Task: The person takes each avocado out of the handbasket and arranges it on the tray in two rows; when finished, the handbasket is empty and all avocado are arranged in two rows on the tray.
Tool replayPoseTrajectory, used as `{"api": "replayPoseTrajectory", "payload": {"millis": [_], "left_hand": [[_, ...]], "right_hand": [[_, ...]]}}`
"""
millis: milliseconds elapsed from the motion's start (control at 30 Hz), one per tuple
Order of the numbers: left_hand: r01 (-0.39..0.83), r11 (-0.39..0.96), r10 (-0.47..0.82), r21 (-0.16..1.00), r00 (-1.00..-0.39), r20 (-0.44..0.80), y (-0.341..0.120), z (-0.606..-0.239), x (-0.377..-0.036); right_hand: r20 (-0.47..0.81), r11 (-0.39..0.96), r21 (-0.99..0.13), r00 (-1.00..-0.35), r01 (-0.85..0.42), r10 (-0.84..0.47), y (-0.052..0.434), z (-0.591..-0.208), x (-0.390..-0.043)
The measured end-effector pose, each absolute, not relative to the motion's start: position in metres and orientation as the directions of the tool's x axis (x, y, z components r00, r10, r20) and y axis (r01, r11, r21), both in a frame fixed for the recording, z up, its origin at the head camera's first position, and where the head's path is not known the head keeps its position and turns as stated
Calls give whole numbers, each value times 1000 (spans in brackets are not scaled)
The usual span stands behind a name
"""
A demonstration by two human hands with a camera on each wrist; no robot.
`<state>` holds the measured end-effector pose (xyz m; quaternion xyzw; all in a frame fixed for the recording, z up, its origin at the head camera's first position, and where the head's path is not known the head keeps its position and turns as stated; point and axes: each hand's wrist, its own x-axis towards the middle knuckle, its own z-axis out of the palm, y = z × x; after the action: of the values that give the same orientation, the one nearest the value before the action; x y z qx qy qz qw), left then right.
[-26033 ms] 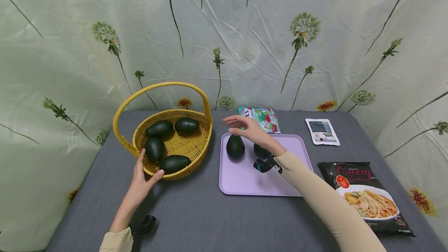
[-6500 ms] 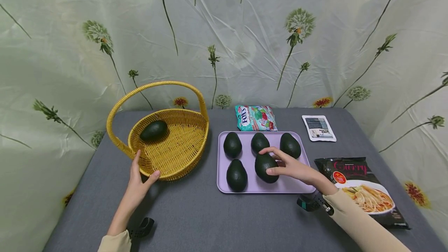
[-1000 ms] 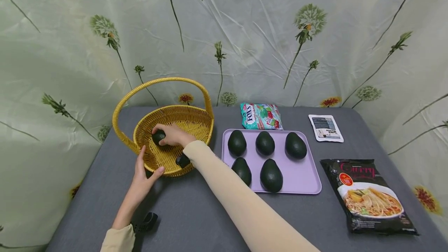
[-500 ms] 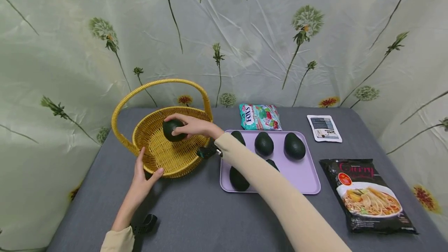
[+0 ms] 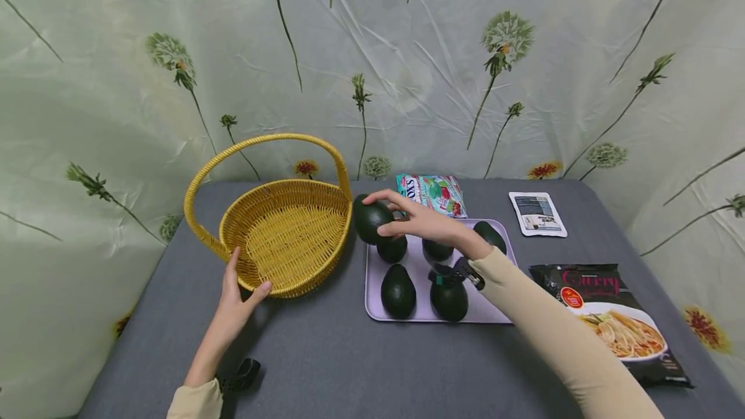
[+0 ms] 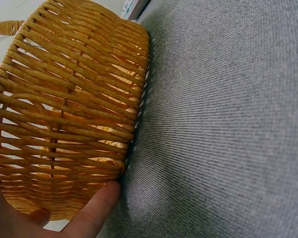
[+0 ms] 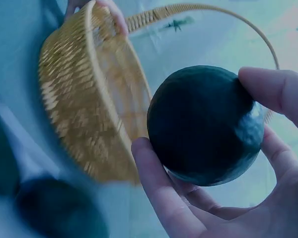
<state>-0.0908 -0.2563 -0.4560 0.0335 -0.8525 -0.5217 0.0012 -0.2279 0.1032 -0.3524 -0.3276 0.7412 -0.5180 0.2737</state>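
Note:
My right hand point(image 5: 416, 218) holds a dark green avocado point(image 5: 371, 220) in the air between the basket and the tray. In the right wrist view, thumb and fingertips surround the avocado point(image 7: 203, 126). The yellow woven basket point(image 5: 291, 238), with a tall arched handle, stands at left with a bare inside. My left hand point(image 5: 229, 309) grips its near left side, thumb at the rim; in the left wrist view a finger lies low along the outer wall point(image 6: 64, 124). On the lilac tray point(image 5: 485, 302) lie several avocados, in a back and a front row, partly covered by the right arm.
Behind the tray lies a Fox's candy bag point(image 5: 433, 196). A white flat packet point(image 5: 538, 214) is at the back right, and a black curry noodle bag point(image 5: 611, 328) is right of the tray, partly under the right sleeve. A flower-print cloth backdrop point(image 5: 419, 83) rises behind the table.
Over the last second my right hand has lifted the last avocado out of the basket and carried it right to the tray's left edge. Earlier the basket held several avocados. The left hand stays put.

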Motion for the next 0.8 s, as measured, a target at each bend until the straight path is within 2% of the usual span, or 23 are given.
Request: {"api": "replayPoseTrajectory", "payload": {"millis": [167, 333, 533, 800], "left_hand": [[-70, 461, -62, 885, -997, -47, -256, -456, -91], [-83, 467, -62, 880, -996, -61, -256, -457, -91], [-77, 468, -64, 880, -997, -53, -256, -457, -92], [-68, 467, -71, 882, -997, -39, -254, -456, -91]], "right_hand": [[-85, 335, -922, -742, -195, -665, 167, -363, -206], [-113, 392, -907, -809, -152, -577, 224, -383, -178], [-126, 416, -902, -851, -116, -510, 269, -403, -144], [-193, 478, -876, -866, -59, -461, 286, -423, -118]]}}
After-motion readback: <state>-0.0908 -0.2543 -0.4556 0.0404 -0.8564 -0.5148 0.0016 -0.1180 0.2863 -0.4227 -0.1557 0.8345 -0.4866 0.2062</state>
